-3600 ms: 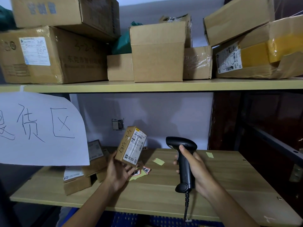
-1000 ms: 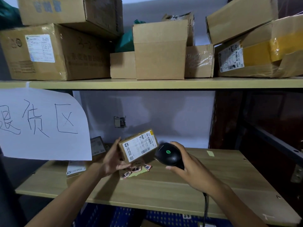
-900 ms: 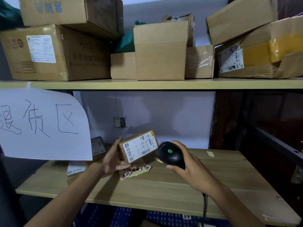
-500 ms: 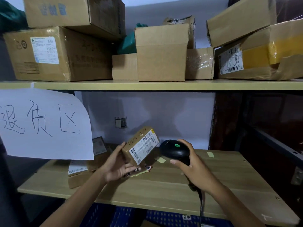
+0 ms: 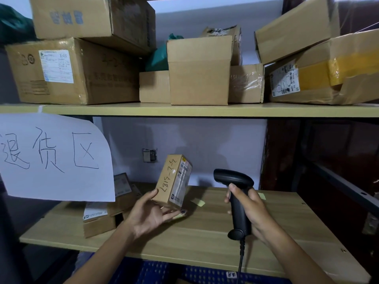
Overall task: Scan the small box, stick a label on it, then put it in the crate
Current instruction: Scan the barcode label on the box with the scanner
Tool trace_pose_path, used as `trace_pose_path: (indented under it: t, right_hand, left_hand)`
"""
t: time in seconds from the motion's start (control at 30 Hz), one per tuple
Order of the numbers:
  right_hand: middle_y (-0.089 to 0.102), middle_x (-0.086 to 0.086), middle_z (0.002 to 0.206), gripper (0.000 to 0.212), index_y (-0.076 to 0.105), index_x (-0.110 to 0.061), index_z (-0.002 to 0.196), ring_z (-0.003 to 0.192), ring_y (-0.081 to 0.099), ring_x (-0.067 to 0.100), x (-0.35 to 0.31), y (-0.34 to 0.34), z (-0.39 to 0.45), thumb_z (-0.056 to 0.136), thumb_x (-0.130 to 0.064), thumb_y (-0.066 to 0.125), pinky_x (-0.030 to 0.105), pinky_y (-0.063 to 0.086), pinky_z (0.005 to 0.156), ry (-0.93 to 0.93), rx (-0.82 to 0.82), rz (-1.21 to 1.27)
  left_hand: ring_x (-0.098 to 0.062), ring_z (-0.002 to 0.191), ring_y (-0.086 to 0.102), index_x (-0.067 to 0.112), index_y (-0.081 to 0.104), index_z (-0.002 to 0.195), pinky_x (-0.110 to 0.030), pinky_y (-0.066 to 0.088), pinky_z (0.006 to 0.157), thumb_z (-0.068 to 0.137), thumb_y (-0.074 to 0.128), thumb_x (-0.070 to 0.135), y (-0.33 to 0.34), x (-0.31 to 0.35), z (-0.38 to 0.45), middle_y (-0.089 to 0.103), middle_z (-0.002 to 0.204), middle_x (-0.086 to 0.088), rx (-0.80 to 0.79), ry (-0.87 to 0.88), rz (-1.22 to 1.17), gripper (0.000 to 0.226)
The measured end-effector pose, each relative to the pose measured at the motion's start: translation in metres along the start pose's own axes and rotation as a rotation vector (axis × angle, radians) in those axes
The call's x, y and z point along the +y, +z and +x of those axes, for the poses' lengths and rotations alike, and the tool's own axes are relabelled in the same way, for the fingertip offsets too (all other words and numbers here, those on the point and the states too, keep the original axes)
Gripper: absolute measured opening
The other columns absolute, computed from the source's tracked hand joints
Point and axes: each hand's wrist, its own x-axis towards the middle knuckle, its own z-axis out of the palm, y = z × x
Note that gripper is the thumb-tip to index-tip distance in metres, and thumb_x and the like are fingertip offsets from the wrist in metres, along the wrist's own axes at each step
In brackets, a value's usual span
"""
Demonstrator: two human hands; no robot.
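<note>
My left hand (image 5: 150, 215) holds a small brown cardboard box (image 5: 171, 182) upright above the wooden shelf (image 5: 194, 238). The box's handwritten side faces me and its white shipping label is turned to the right. My right hand (image 5: 249, 210) grips a black barcode scanner (image 5: 236, 198) by its handle, held upright to the right of the box, its head pointing left and its cable hanging down. A sheet of stickers (image 5: 181, 214) lies on the shelf, mostly hidden under my left hand. A blue crate (image 5: 155, 272) shows below the shelf's front edge.
Small yellow notes (image 5: 198, 201) lie on the shelf. Several small boxes (image 5: 102, 216) are stacked at the left, behind a hanging white paper sign (image 5: 55, 158). The upper shelf (image 5: 184, 109) carries several large cartons. A dark metal rack (image 5: 338, 181) stands to the right.
The box turned from label-facing-me to upright with the handwritten side towards me. The scanner swung from pointing at the label to upright and moved slightly right.
</note>
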Motion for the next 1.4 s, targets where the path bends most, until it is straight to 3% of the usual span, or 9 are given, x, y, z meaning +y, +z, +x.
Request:
trace_pose_path:
  t: [0.17, 0.3, 0.53, 0.67, 0.83, 0.97, 1.17, 1.27, 1.4]
  right_hand:
    - [0.065, 0.002, 0.076, 0.030, 0.056, -0.003, 0.110, 0.071, 0.068, 0.008, 0.000, -0.001, -0.001, 0.090, -0.025, 0.061, 0.027, 0.056, 0.054, 0.018, -0.006, 0.061]
    - [0.064, 0.003, 0.079, 0.036, 0.055, -0.003, 0.116, 0.071, 0.067, 0.009, 0.002, 0.000, 0.001, 0.090, -0.028, 0.063, 0.027, 0.056, 0.055, 0.038, 0.017, 0.076]
    - [0.065, 0.005, 0.082, 0.044, 0.056, -0.010, 0.117, 0.071, 0.068, 0.015, 0.010, -0.008, 0.010, 0.084, -0.034, 0.071, 0.027, 0.054, 0.053, 0.116, 0.051, -0.044]
    - [0.064, 0.013, 0.086, 0.045, 0.054, -0.008, 0.124, 0.070, 0.065, 0.024, 0.027, -0.035, 0.031, 0.086, -0.026, 0.070, 0.028, 0.051, 0.048, 0.293, 0.221, -0.241]
    - [0.059, 0.019, 0.099, 0.057, 0.045, 0.006, 0.129, 0.086, 0.058, 0.034, 0.052, -0.069, 0.041, 0.086, -0.023, 0.068, 0.042, 0.052, 0.077, 0.439, 0.379, -0.526]
    - [0.056, 0.017, 0.104, 0.069, 0.039, 0.008, 0.137, 0.087, 0.055, 0.029, 0.062, -0.081, 0.041, 0.087, -0.031, 0.066, 0.032, 0.044, 0.076, 0.484, 0.392, -0.655]
    - [0.054, 0.015, 0.107, 0.070, 0.045, 0.005, 0.134, 0.095, 0.058, 0.033, 0.056, -0.082, 0.037, 0.086, -0.044, 0.062, 0.035, 0.047, 0.085, 0.554, 0.315, -0.741]
    - [0.051, 0.018, 0.131, 0.089, 0.038, 0.002, 0.140, 0.110, 0.057, 0.035, 0.059, -0.088, 0.037, 0.079, -0.057, 0.064, 0.038, 0.048, 0.094, 0.570, 0.297, -0.738]
    - [0.047, 0.014, 0.134, 0.104, 0.032, -0.005, 0.141, 0.109, 0.059, 0.034, 0.060, -0.095, 0.037, 0.066, -0.067, 0.068, 0.046, 0.055, 0.089, 0.607, 0.282, -0.684]
  left_hand:
    - [-0.043, 0.137, 0.041, 0.008, 0.049, 0.136, -0.054, 0.044, 0.106, 0.057, 0.086, 0.019, 0.002, -0.005, -0.003, 0.041, 0.149, -0.029, 0.003, 0.002, 0.023, 0.087]
    - [-0.046, 0.139, 0.038, 0.009, 0.036, 0.147, -0.055, 0.026, 0.118, 0.066, 0.077, 0.018, 0.003, -0.009, -0.004, 0.035, 0.152, -0.031, -0.023, -0.017, 0.014, 0.091]
    - [-0.047, 0.133, 0.045, 0.009, 0.047, 0.139, -0.055, 0.045, 0.104, 0.061, 0.081, 0.026, 0.009, -0.016, -0.002, 0.045, 0.145, -0.032, 0.097, 0.022, 0.044, 0.087]
    - [-0.049, 0.133, 0.044, 0.007, 0.044, 0.142, -0.053, 0.050, 0.099, 0.082, 0.052, 0.036, 0.004, -0.021, -0.001, 0.048, 0.142, -0.033, 0.170, -0.021, 0.052, 0.067]
    - [-0.048, 0.135, 0.042, 0.008, 0.048, 0.140, -0.056, 0.046, 0.101, 0.084, 0.040, 0.036, -0.001, -0.026, 0.001, 0.050, 0.142, -0.029, 0.173, -0.028, 0.012, 0.063]
    - [-0.043, 0.133, 0.045, 0.011, 0.053, 0.136, -0.054, 0.051, 0.091, 0.083, 0.042, 0.038, -0.003, -0.027, 0.001, 0.049, 0.144, -0.025, 0.172, -0.044, 0.004, 0.061]
    - [-0.037, 0.113, 0.062, 0.018, 0.059, 0.129, -0.050, 0.054, 0.084, 0.090, 0.037, 0.045, -0.003, -0.029, 0.002, 0.060, 0.133, -0.021, 0.177, -0.032, -0.009, 0.053]
    - [-0.034, 0.108, 0.065, 0.020, 0.059, 0.131, -0.049, 0.054, 0.086, 0.090, 0.040, 0.046, -0.005, -0.029, 0.000, 0.062, 0.131, -0.017, 0.177, -0.026, 0.002, 0.052]
    - [-0.032, 0.104, 0.068, 0.020, 0.058, 0.131, -0.046, 0.051, 0.092, 0.088, 0.044, 0.048, -0.011, -0.026, -0.002, 0.064, 0.127, -0.017, 0.188, -0.011, -0.010, 0.054]
